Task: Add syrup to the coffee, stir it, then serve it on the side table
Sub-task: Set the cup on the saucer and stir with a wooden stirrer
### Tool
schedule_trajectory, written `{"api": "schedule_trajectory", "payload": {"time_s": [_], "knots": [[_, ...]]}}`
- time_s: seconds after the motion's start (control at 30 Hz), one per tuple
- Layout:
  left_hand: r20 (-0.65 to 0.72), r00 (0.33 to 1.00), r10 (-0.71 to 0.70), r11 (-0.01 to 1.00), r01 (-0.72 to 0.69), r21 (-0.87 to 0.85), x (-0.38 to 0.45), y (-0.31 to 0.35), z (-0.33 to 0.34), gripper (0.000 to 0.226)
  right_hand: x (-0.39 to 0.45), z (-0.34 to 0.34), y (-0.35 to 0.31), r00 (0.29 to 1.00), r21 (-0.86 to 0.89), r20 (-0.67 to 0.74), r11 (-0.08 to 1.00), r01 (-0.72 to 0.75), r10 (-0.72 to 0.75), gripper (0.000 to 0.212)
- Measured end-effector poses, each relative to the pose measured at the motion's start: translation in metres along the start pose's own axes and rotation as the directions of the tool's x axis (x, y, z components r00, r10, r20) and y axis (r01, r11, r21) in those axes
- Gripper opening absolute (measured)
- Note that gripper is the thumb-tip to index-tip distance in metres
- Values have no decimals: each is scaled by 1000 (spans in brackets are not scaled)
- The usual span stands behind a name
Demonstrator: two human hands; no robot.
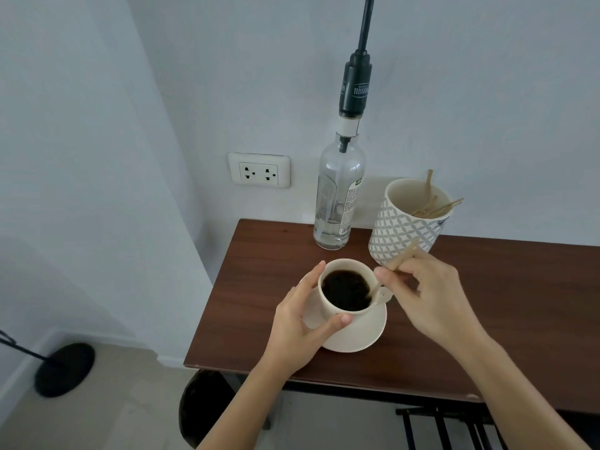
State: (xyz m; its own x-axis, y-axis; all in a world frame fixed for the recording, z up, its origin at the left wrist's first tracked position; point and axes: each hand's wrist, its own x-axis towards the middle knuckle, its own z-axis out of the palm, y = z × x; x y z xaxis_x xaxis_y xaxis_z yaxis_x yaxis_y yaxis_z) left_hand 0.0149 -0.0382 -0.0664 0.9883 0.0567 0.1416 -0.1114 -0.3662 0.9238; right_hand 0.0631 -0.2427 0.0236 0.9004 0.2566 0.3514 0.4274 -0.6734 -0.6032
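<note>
A cream cup [337, 315] of dark coffee stands on a cream saucer [363, 336] near the left end of the brown table [487, 336]. My left hand [300, 323] wraps around the cup's left side, thumb at the front and fingers at the back rim. My right hand [431, 297] pinches a wooden stir stick [401, 256] whose lower end dips into the coffee at the cup's right side. Behind the cup stands a clear glass syrup bottle [337, 196] with a tall black pump, holding a little clear liquid.
A patterned ceramic holder [402, 228] with several wooden sticks stands behind my right hand, close to it. A wall socket [259, 170] is left of the bottle. A black round stand base [63, 368] rests on the floor at left. A dark stool [204, 407] sits under the table edge.
</note>
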Motion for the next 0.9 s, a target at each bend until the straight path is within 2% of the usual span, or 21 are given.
{"api": "schedule_trajectory", "payload": {"time_s": [0.1,0.17,0.3,0.4,0.53,0.6,0.77,0.83,0.9], "knots": [[-2,1000,3,1000,-3,0,0,-1,0,86,-8,11,-14,994,140,104,989,-54,40,15],[-2,1000,5,1000,-5,3,0,-2,1,86,-3,25,-19,998,187,67,982,-27,15,13],[-7,1000,10,1000,-10,7,0,-1,1,85,14,26,-8,998,104,-68,994,15,-7,15],[-6,1000,8,1000,-8,-3,0,-1,0,85,6,9,3,997,23,-82,1000,15,-13,15],[-9,1000,13,1000,-13,0,-1,0,0,86,-13,9,-4,998,176,28,982,-65,61,13],[-9,1000,12,1000,-12,-6,-1,0,0,87,-10,20,-14,998,215,53,975,-53,43,12],[-11,1000,16,1000,-16,4,0,-1,0,85,13,22,-6,996,85,-87,996,28,-21,14],[-11,1000,13,1000,-13,1,0,-1,0,84,10,11,3,997,-5,-79,1000,2,-3,17],[-9,1000,11,1000,-11,1,-1,-1,0,84,0,4,3,999,5,-32,999,-39,39,18]]}}
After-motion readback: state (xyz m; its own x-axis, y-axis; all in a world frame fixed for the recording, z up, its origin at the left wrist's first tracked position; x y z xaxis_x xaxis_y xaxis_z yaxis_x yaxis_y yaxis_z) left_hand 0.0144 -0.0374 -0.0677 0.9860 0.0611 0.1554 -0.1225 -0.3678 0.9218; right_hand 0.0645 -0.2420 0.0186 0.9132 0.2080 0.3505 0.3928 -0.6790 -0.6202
